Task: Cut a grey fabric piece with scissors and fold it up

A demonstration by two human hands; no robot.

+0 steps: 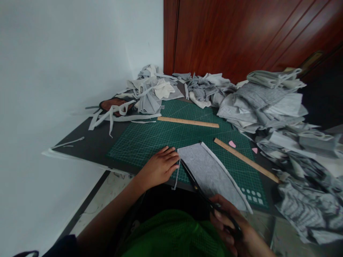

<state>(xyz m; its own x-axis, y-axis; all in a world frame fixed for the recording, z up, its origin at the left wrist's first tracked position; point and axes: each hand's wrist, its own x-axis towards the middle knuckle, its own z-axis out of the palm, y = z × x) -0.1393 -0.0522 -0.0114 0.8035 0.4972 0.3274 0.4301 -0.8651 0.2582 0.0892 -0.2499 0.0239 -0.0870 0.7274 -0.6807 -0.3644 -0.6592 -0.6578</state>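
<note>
A grey fabric piece (211, 171) lies on the green cutting mat (160, 137) near the table's front edge. My left hand (158, 167) rests flat on the mat, fingertips touching the fabric's left edge. My right hand (230, 223) grips black scissors (197, 187) whose blades run along the fabric's left side toward its top corner. A thin cut strip (176, 176) hangs down from that edge beside my left hand.
Two wooden rulers (187, 122) (245, 160) lie on the mat, with small pink chalk pieces (232, 144) between them. Heaps of grey fabric (270, 103) crowd the back and right side. Loose strips (115, 114) lie at the left. White wall left, wooden door behind.
</note>
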